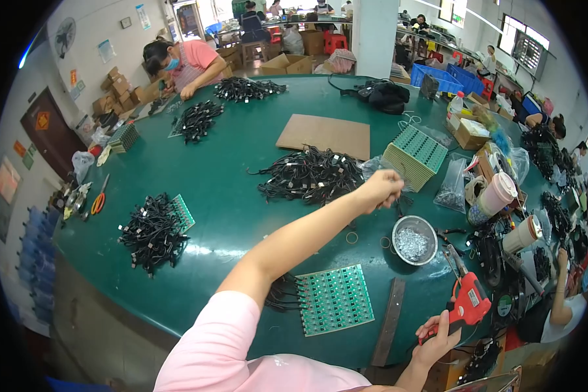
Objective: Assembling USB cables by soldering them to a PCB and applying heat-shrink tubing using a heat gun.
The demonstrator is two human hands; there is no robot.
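Note:
My left hand (pixel 380 189) is closed in a pinch, raised over the table beside a large heap of black cables (pixel 310 175) with small metal plugs. A thin dark strand shows by its fingertips, but what they hold is unclear. The fingers of my right hand (pixel 440 336) wrap the handle of a red pistol-grip soldering gun (pixel 470 300), its metal nose pointing up and away. Between my arms lies a green circuit-board panel (pixel 336 299), with black cables (pixel 282 294) along its left edge. A metal bowl (pixel 414 240) of small clear pieces sits beyond the gun.
A dark metal bar (pixel 389 321) lies right of the panel. Stacked green boards (pixel 415 157) and cardboard (pixel 325 135) stand farther back. More cable bundles (pixel 153 232) and orange-handled scissors (pixel 100 198) are at left. Cups (pixel 493 196) crowd the right. A co-worker (pixel 189 62) leans over the far-left edge.

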